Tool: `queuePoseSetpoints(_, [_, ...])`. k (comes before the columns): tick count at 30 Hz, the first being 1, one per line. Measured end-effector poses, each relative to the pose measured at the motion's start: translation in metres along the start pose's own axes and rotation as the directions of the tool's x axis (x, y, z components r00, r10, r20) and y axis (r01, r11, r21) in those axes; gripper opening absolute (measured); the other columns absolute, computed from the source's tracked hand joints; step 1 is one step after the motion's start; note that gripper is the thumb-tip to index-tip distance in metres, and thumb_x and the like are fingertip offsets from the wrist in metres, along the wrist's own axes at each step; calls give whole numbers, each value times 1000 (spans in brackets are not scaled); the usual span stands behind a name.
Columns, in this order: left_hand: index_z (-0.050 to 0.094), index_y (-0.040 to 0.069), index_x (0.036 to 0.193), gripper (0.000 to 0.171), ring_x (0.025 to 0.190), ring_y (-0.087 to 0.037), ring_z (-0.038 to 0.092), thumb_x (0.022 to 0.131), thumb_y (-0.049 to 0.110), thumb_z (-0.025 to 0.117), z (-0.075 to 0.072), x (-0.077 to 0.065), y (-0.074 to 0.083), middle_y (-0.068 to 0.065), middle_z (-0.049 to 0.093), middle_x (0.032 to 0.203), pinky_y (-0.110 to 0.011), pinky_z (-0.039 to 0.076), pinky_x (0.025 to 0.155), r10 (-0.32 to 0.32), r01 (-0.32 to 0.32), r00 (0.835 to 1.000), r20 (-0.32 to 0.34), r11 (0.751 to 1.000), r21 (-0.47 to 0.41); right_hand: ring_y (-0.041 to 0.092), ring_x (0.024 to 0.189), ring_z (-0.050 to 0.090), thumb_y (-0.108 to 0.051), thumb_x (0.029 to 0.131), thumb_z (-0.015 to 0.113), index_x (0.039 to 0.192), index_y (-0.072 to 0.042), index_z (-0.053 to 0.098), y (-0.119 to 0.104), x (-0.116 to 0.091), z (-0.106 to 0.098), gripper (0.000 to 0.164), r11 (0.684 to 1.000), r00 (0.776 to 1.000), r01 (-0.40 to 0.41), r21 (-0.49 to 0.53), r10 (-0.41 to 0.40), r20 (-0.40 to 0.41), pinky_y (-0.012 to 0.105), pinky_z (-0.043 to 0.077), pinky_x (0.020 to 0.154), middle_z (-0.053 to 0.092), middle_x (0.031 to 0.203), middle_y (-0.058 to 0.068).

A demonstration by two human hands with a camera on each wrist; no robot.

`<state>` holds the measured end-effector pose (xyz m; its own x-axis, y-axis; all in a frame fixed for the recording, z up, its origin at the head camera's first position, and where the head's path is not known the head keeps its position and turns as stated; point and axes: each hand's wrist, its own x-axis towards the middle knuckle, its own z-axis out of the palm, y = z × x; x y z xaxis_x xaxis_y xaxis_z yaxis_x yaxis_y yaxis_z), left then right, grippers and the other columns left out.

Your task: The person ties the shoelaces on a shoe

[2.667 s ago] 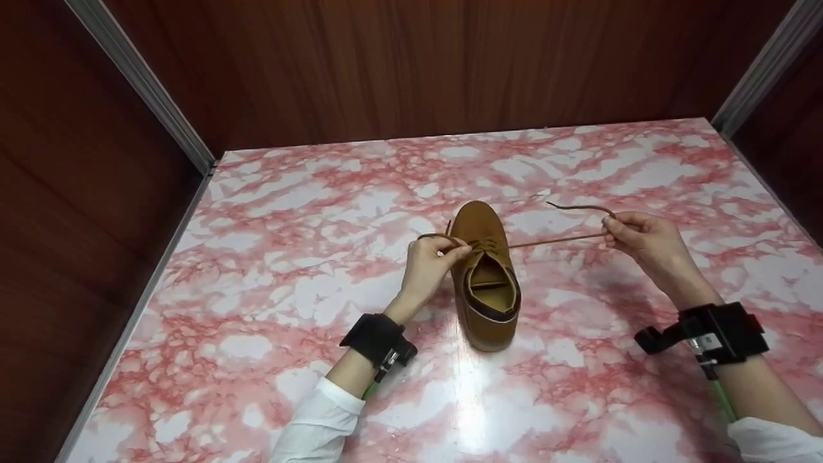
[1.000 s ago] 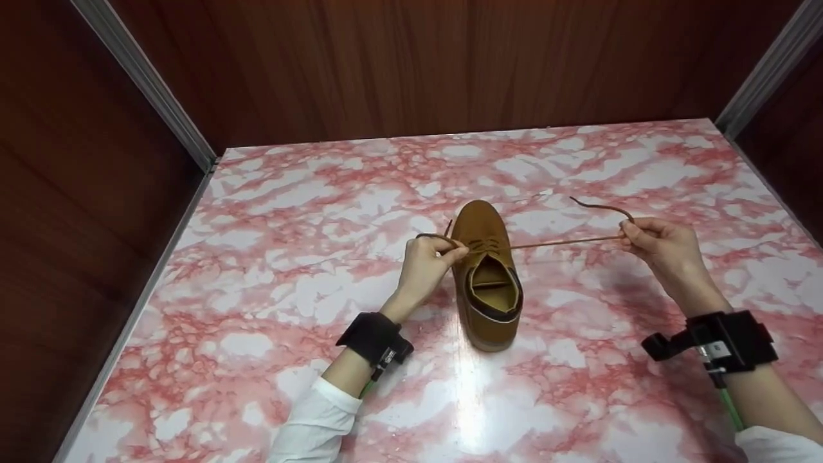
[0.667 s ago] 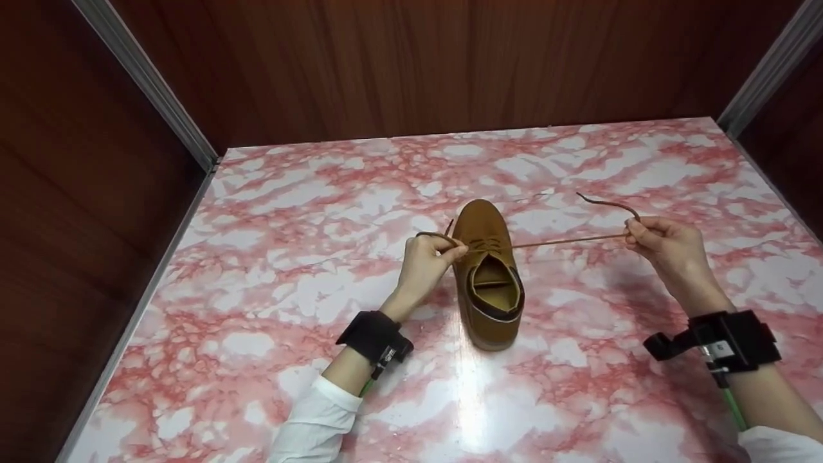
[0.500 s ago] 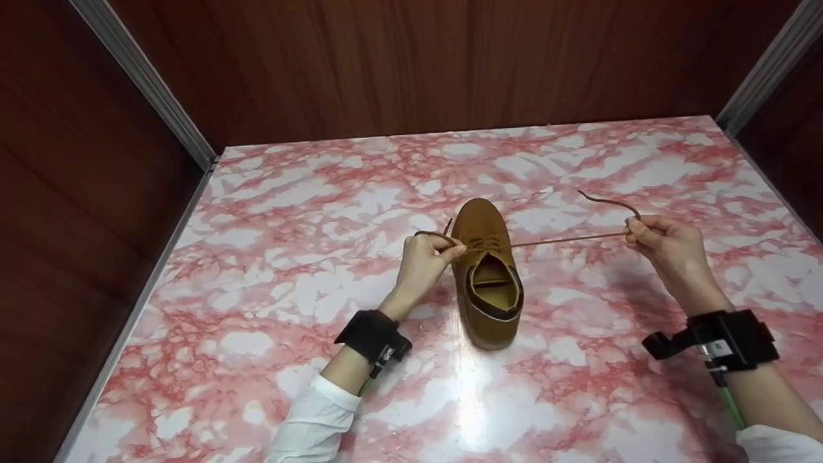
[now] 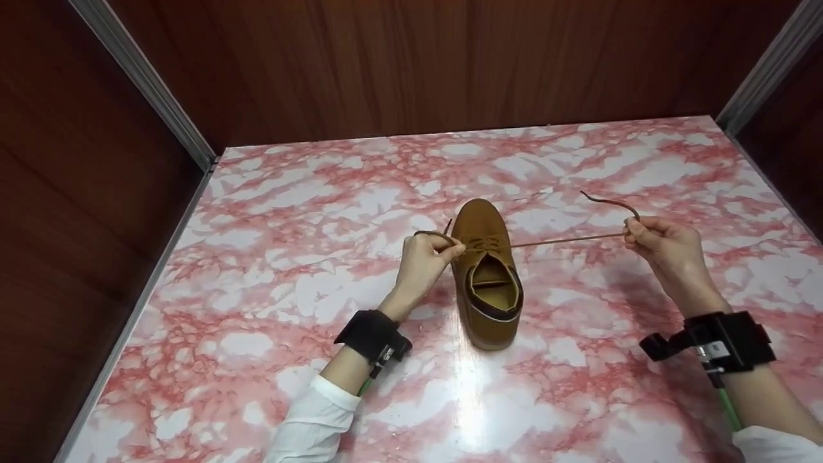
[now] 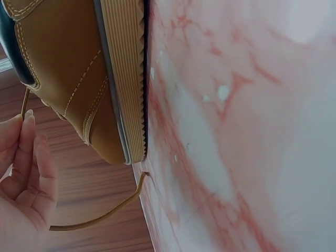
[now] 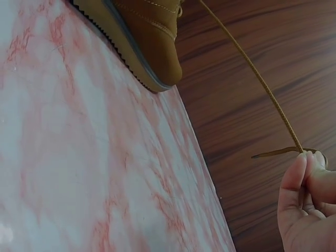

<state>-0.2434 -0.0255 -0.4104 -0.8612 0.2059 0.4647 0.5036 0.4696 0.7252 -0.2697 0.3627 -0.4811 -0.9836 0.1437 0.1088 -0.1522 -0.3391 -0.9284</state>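
A tan lace-up shoe (image 5: 492,331) stands on the table with its toe pointing away, its dark-trimmed collar towards me. At its left side my left hand (image 5: 421,267) pinches one end of the shoelace (image 6: 100,219) between thumb and fingertips, close to the eyelets. The loose tail of that end hangs past the hand, its tip near the tabletop in the left wrist view. Out to the right, my right hand (image 5: 672,254) pinches the other end of the shoelace (image 7: 262,84), drawn straight from the shoe. A short free tip curls back from those fingers.
The table (image 5: 270,347) has a red and white marbled top. Dark wood panels (image 5: 463,64) rise behind it and at both sides, with grey metal strips (image 5: 144,83) at the corners. Each wrist wears a black camera mount (image 5: 726,341) with a green cable.
My right hand has moved a little further right, drawing out a longer stretch of lace, and now holds nearly still. The left hand and the shoe have barely shifted.
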Motion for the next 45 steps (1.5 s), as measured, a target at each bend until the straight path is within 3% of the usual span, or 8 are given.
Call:
queuePoseSetpoints(5, [59, 16, 61, 16, 50, -2, 45, 61, 32, 54, 3, 3, 4, 10, 52, 58, -20, 34, 47, 9, -10, 999, -43, 1000, -13, 31, 76, 42, -6, 68, 51, 95, 9, 42, 4, 5, 6, 33, 1000, 1000, -28, 6, 28, 1, 33, 34, 65, 43, 85, 22])
queuePoseSetpoints(11, [55, 24, 63, 20, 46, 0, 40, 59, 44, 49, 50, 14, -57, 15, 48, 57, -20, 31, 40, -9, 10, 989, -148, 1000, 5, 30, 80, 40, -5, 68, 50, 97, 8, 41, -3, 12, 17, 33, 997, 999, -38, 61, 36, 37, 33, 33, 65, 43, 87, 21])
queuePoseSetpoints(16, [53, 24, 67, 19, 43, -1, 42, 59, 41, 51, 72, 16, -72, 12, 48, 56, -17, 33, 35, -97, 83, 983, -154, 992, -94, 28, 78, 42, -3, 68, 48, 97, 9, 41, -43, -11, 59, 32, 990, 994, -85, 109, 77, 71, 32, 34, 65, 44, 84, 20])
queuePoseSetpoints(21, [53, 21, 67, 24, 39, -2, 43, 58, 43, 50, 71, 15, -65, 10, 49, 54, -16, 33, 33, -128, 115, 986, -108, 986, -122, 27, 77, 43, -2, 68, 49, 96, 12, 38, -73, -34, 100, 34, 992, 997, -74, 106, 70, 42, 30, 33, 66, 45, 80, 20])
queuePoseSetpoints(28, [53, 13, 63, 28, 40, -7, 45, 59, 41, 49, 32, 8, -13, 5, 49, 51, -27, 34, 32, -190, 189, 982, -3, 977, -102, 29, 78, 43, 4, 68, 45, 91, 10, 45, -53, 8, 75, 24, 967, 988, -108, 232, 79, 130, 31, 33, 67, 46, 83, 22])
queuePoseSetpoints(34, [53, 9, 62, 29, 42, -7, 45, 61, 38, 48, 24, 5, -3, 2, 49, 52, -29, 36, 36, -212, 216, 976, 56, 974, -66, 32, 75, 43, 4, 63, 52, 87, 15, 42, -94, -10, 138, 27, 989, 998, -25, 145, 16, 64, 32, 33, 66, 46, 78, 25])
queuePoseSetpoints(41, [51, 5, 61, 21, 46, -14, 48, 63, 27, 52, 4, 1, 33, -4, 51, 53, -18, 36, 37, -245, 256, 964, 99, 960, -115, 29, 68, 47, 3, 62, 53, 84, 15, 42, -106, -5, 178, 27, 998, 991, 43, 50, -49, 125, 32, 35, 63, 47, 74, 23])
queuePoseSetpoints(45, [51, 3, 63, 20, 47, -16, 49, 64, 23, 52, 1, 0, 37, -6, 51, 54, -15, 35, 35, -229, 245, 966, 121, 961, -131, 27, 64, 48, 3, 62, 54, 84, 16, 42, -108, -2, 198, 29, 997, 987, 64, -44, -57, 153, 31, 36, 61, 47, 74, 22])
